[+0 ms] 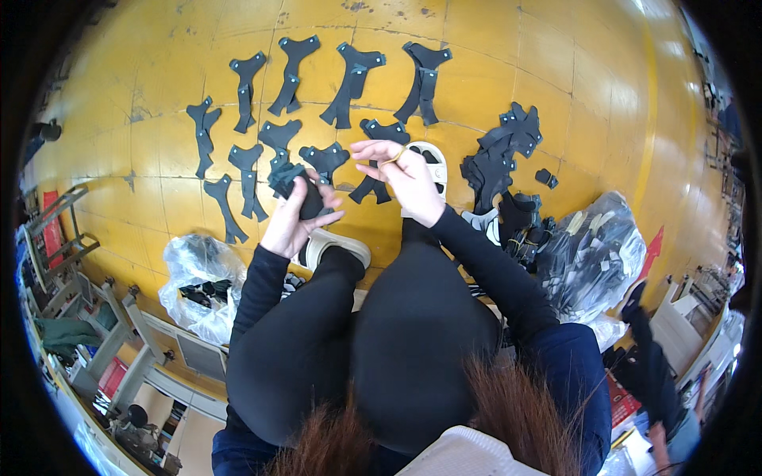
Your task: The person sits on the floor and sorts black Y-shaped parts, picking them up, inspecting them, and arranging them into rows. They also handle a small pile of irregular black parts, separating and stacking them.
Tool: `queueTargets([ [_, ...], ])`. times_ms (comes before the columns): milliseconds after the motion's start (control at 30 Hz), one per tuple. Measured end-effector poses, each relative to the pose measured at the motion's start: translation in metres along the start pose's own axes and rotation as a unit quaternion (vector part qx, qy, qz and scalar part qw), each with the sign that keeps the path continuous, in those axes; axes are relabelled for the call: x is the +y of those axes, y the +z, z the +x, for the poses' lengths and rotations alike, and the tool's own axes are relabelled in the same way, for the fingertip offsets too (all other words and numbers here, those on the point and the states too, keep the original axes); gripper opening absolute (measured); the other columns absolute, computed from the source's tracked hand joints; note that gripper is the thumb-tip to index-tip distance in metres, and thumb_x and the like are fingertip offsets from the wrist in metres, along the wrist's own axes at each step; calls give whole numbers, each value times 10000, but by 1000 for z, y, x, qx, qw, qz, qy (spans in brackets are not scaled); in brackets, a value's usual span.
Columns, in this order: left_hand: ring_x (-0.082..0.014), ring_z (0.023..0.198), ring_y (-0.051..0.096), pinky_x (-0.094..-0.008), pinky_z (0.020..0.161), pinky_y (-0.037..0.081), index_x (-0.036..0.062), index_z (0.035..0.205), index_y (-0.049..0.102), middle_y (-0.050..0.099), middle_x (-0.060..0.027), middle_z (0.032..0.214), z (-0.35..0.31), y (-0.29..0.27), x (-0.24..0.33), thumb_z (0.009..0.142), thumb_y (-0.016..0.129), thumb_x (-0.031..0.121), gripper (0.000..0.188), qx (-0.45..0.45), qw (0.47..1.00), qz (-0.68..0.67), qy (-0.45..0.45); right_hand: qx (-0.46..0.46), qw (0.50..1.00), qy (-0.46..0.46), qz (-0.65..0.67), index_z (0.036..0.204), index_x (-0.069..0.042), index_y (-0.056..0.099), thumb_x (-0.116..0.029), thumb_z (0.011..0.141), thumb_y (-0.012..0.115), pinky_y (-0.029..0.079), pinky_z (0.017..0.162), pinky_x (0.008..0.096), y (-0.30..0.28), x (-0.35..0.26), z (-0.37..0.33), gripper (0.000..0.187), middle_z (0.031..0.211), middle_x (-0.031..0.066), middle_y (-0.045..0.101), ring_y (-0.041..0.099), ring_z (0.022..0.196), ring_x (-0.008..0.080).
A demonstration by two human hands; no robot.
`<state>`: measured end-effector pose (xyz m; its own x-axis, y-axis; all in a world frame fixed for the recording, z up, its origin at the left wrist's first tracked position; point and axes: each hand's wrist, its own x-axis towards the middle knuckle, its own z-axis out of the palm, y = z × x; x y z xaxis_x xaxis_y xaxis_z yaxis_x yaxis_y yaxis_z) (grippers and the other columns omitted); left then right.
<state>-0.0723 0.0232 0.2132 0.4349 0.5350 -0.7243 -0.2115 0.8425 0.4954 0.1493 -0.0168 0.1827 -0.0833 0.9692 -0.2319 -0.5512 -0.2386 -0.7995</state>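
Bagged dark pieces (595, 254) indistinct

Matt black fabric cutouts (248, 79) lie on a scuffed glossy yellow floor (556, 71).

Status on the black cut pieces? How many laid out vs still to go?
Done: about a dozen black pieces lie spread in rows on the yellow floor. In hand: left hand grips a small bundle; right hand is raised beside it. Left: a loose pile and a clear bag of dark parts.

Two clear plastic bags of dark pieces lie on the yellow floor: a smaller bag (198, 282) lower left, a larger bag (591, 254) right.
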Motion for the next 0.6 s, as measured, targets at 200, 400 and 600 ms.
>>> queueTargets([
  [200,-102,536,459,-255,511,425,68,989,532,480,-8,668,-31,31,50,880,634,106,154,-69,984,161,24,54,996,-34,55,1241,2,528,69,883,472,439,1012,364,1,-41,-47,368,1328,117,499,508,1195,199],
  [400,-95,465,470,-231,440,421,28,1040,538,517,-23,624,-57,135,83,932,561,229,230,-125,920,369,-48,26,988,-144,-40,1355,-15,434,-141,834,704,476,916,338,25,-52,-64,601,1267,121,538,570,1101,217],
  [600,-70,457,419,-216,411,316,42,929,628,438,27,538,-50,191,63,915,558,237,207,-249,669,673,-194,15,941,-257,-221,1168,-34,614,-195,737,718,524,776,318,33,-96,-77,471,1073,115,663,665,890,227],
])
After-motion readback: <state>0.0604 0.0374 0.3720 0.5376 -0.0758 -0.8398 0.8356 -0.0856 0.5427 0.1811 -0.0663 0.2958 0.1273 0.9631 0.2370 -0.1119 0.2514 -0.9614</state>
